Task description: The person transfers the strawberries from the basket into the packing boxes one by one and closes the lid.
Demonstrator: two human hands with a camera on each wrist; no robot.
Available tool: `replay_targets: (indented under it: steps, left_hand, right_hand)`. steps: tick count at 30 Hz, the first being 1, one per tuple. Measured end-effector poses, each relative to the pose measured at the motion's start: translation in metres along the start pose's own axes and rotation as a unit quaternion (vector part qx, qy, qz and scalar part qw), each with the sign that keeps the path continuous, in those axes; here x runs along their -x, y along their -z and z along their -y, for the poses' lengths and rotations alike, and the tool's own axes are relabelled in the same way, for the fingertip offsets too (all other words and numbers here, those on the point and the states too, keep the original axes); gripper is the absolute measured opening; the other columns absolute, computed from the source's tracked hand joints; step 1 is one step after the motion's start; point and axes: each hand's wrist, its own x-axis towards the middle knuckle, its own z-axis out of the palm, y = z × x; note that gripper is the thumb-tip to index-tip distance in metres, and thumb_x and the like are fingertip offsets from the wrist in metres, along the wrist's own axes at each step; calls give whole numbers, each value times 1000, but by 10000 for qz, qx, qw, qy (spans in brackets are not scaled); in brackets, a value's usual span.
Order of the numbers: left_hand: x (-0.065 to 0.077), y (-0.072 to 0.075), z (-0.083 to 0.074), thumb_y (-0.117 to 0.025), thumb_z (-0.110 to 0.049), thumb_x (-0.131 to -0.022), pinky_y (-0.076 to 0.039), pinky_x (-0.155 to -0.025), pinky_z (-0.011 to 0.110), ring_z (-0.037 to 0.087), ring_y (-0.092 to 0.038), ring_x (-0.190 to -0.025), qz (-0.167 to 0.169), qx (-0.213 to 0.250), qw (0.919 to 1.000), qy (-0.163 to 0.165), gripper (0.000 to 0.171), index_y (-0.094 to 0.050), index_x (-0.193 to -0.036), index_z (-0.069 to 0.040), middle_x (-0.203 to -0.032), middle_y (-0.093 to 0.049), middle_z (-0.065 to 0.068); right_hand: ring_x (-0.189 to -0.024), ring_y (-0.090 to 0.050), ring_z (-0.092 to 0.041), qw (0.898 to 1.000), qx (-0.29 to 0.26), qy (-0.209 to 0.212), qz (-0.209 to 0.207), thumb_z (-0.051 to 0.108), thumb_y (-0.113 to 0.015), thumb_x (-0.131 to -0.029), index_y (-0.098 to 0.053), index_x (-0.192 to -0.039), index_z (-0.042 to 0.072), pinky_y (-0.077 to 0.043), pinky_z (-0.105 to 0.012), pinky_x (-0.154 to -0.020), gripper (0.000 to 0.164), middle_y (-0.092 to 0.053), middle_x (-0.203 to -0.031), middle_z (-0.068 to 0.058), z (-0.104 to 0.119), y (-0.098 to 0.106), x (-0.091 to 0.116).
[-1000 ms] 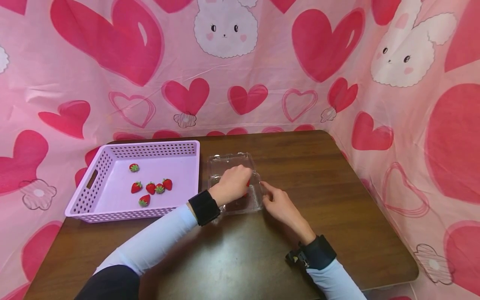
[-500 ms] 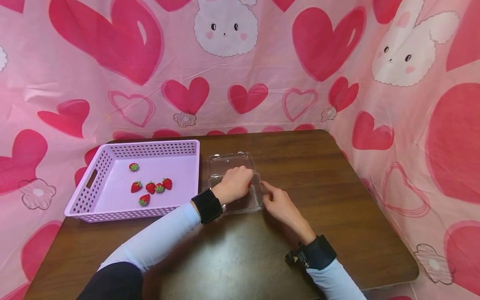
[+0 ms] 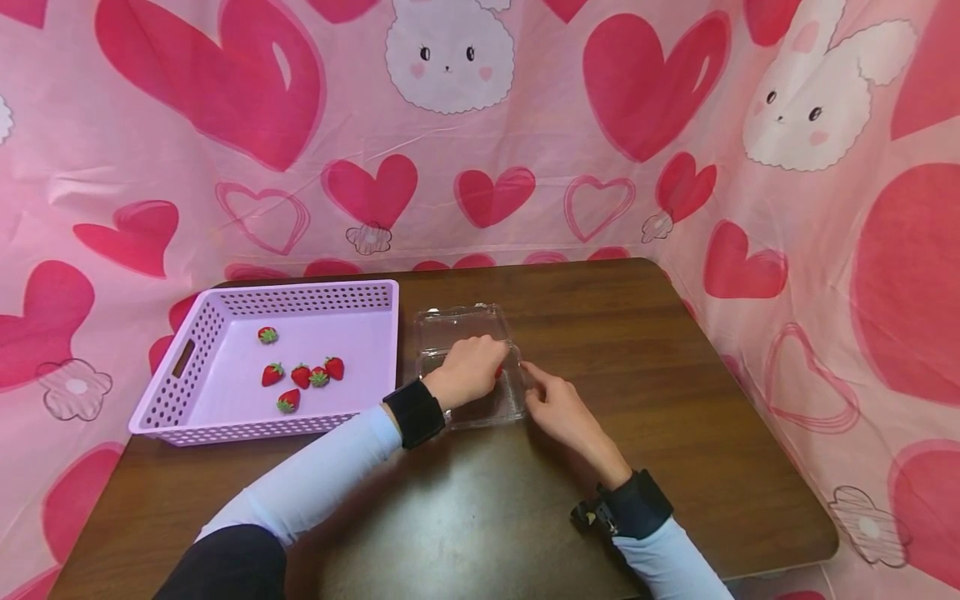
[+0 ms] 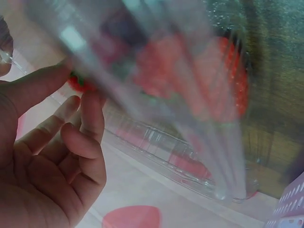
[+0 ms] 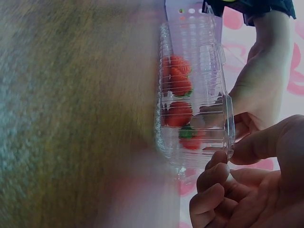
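My left hand (image 3: 467, 368) reaches down into a clear plastic clamshell box (image 3: 461, 323), its lid folded back. Between its thumb and fingers it pinches a strawberry (image 4: 80, 83) by the green top end. Several strawberries (image 5: 179, 114) lie in the box, seen through its ribbed wall in the right wrist view. At the box's right side, my right hand (image 3: 558, 407) pinches the rim between thumb and index finger, the other fingers curled below. In the head view my left hand covers most of the box's inside.
A lilac basket (image 3: 217, 408) with perforated walls stands left of the box. Several strawberries (image 3: 302, 376) lie spread over its floor. Both stand on a brown wooden table (image 3: 660, 375), with a pink heart-print cloth (image 3: 495, 242) hanging behind and to the right.
My left hand has shifted slightly to the right and lower within the box, so less red shows beside its fingers. My right hand has stayed at the rim.
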Motion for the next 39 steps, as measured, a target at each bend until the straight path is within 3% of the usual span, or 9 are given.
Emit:
replay_targets:
  steps: [5, 16, 25, 33, 39]
  left_hand:
    - [2, -1, 1, -74, -4, -92, -59, -64, 45, 26, -69, -75, 12, -80, 10000, 46, 15, -76, -106, -9, -85, -70, 8]
    - [8, 1, 1, -77, -8, -92, -60, -64, 47, 29, -71, -78, 15, -257, 9997, 2, 11, -75, -103, -11, -88, -72, 10]
    - [14, 14, 3, -78, -9, -92, -59, -64, 44, 22, -66, -72, 190, 203, 9995, 120, 24, -77, -116, -11, -92, -73, 7]
    - [23, 26, 15, -79, -14, -93, -55, -61, 36, 20, -61, -67, 101, 808, 9961, 329, 18, -76, -108, -6, -80, -65, 2]
    - [29, 36, 20, -74, -14, -96, -48, -59, 37, 18, -59, -67, -47, 657, 9969, 430, 9, -68, -89, -12, -71, -58, 0]
  right_hand:
    - [-52, -40, -12, 10000, 71, 4, -31, 9, -56, -101, -51, -155, 6, -35, -27, -51, 55, -47, -68, 3, 0, 0, 0]
    - [-52, -39, -11, 10000, 72, 39, -1, 8, -55, -101, -50, -155, 5, -35, -28, -50, 55, -46, -67, 2, -1, 0, -2]
    - [-52, -39, -12, 10000, 40, 49, 23, 8, -55, -101, -49, -156, 4, -36, -28, -50, 55, -46, -67, 2, -2, 0, -2]
    - [-53, -40, -13, 10000, -11, -9, 56, 9, -56, -102, -50, -156, 6, -36, -28, -51, 54, -46, -67, 2, 0, 1, -1]
    - [-53, -41, -14, 10000, -21, -48, 78, 10, -56, -102, -49, -156, 7, -36, -28, -52, 55, -46, -68, 1, 1, 1, -1]
